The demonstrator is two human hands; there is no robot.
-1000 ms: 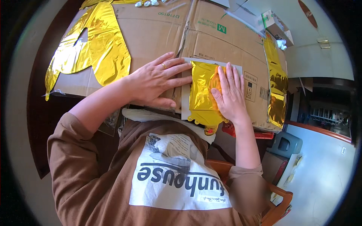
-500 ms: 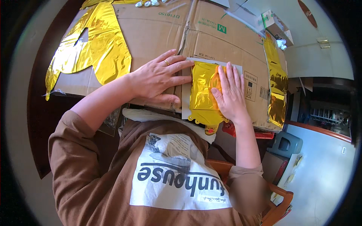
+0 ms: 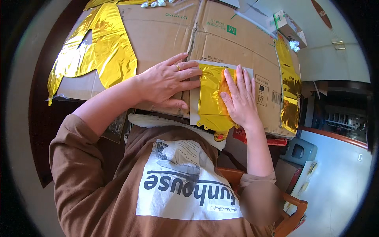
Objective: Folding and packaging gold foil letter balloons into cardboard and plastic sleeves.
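Note:
A folded piece of gold foil [image 3: 210, 94], like a flat foil balloon, lies on a pale card [image 3: 194, 106] on top of the cardboard. My right hand [image 3: 241, 96] rests flat on its right side, fingers stretched upward and the palm covering part of the foil. From the left, my left hand [image 3: 167, 81] spreads its fingers over the cardboard, the fingertips at the foil's left edge. At the near end, a wavy-edged foil tab hangs past the cardboard's edge.
Flattened cardboard [image 3: 162, 35] covers the work surface. A large gold foil shape with cut-out openings [image 3: 112, 47] lies at the left, and a long gold strip [image 3: 289, 83] at the right edge. A small box [image 3: 290, 27] stands at the far right beside crumpled white bits [image 3: 294, 46].
My left fingertips have shifted slightly at the foil's left edge. The foil's upper part looks flatter and reaches a little more to the left. My right hand stays almost in place.

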